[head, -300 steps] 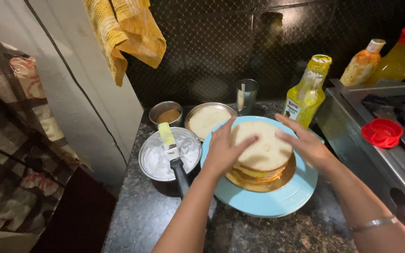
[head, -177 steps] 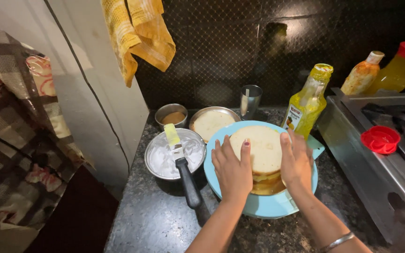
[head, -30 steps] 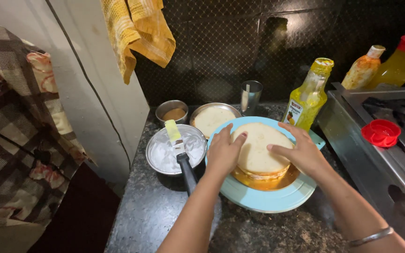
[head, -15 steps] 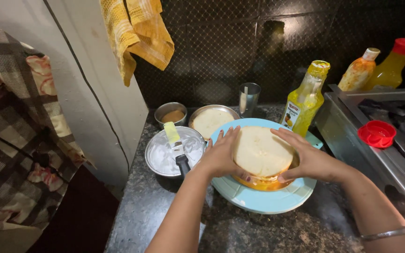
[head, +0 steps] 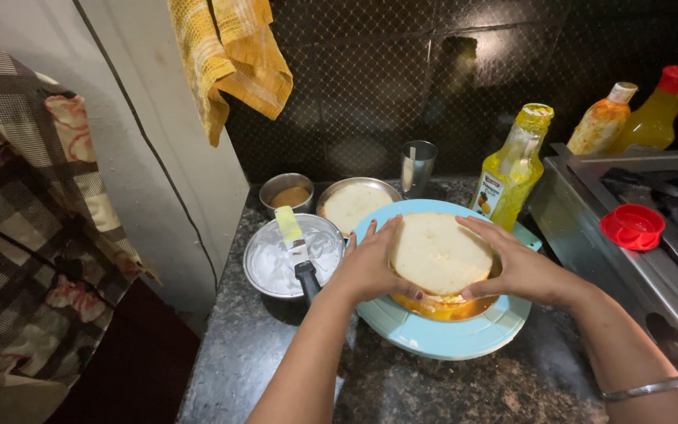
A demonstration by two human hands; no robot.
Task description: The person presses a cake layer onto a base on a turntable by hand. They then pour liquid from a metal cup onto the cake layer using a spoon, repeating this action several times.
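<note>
Both hands on the cake layer, tilted up over the turntable

The left hand (head: 370,267) and right hand (head: 523,271) clasp the round sponge layer (head: 441,253) from either side, its near edge touching the gold board (head: 441,308) on the blue turntable (head: 449,338). Just left, a spatula (head: 296,247) rests in the steel bowl of white cream (head: 272,271); a yellow bottle (head: 512,169) stands behind on the dark table (head: 433,385).

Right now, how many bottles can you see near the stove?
3. One yellow bottle stands on the counter just behind the blue plate. Two more stand behind the stove: an orange-yellow one with a pale cap and a red-capped one. More may be out of frame.
</note>
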